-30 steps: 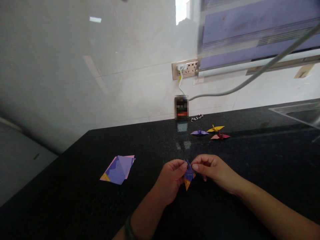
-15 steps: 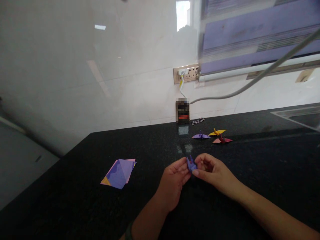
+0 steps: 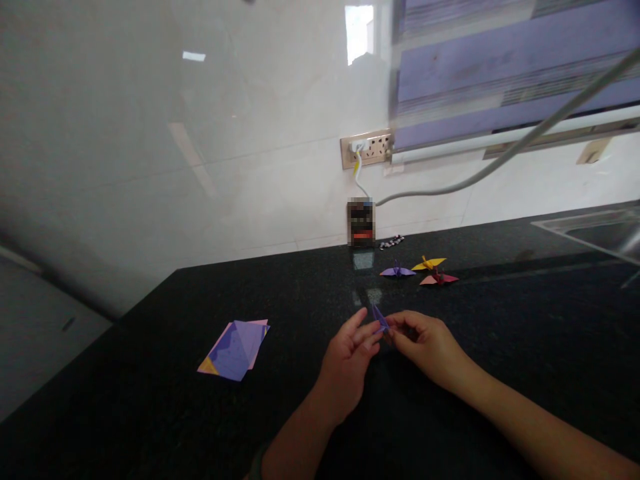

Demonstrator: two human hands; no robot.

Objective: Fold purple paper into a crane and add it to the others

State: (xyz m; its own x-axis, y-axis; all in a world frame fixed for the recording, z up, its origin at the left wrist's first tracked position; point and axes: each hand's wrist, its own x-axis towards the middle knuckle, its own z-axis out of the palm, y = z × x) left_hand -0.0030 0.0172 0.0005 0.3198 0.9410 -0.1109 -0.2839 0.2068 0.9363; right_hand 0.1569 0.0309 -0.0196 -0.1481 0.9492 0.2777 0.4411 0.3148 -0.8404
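A small piece of folded purple origami paper (image 3: 379,316), with a narrow point sticking up, is held between my two hands above the dark counter. My right hand (image 3: 423,340) pinches its right side between thumb and fingertips. From the left, my left hand (image 3: 347,367) has its middle finger and thumb closed at the lower edge, while its index finger is lifted away. Fingers hide part of the paper. Beyond my hands lie a purple paper crane (image 3: 398,271), a yellow paper crane (image 3: 429,264) and a red-and-pink paper crane (image 3: 439,279).
On the left of the black counter (image 3: 150,347) lies a stack of purple, pink and yellow paper sheets (image 3: 235,350). A blurred dark box (image 3: 361,223) stands against the wall, beside a black-and-white beaded strand (image 3: 391,243). A grey cable (image 3: 480,181) runs up to the right.
My left index finger has lifted off the paper, and the left fingers have spread. The folded paper has turned, showing a narrower side. The whole view has shifted slightly.
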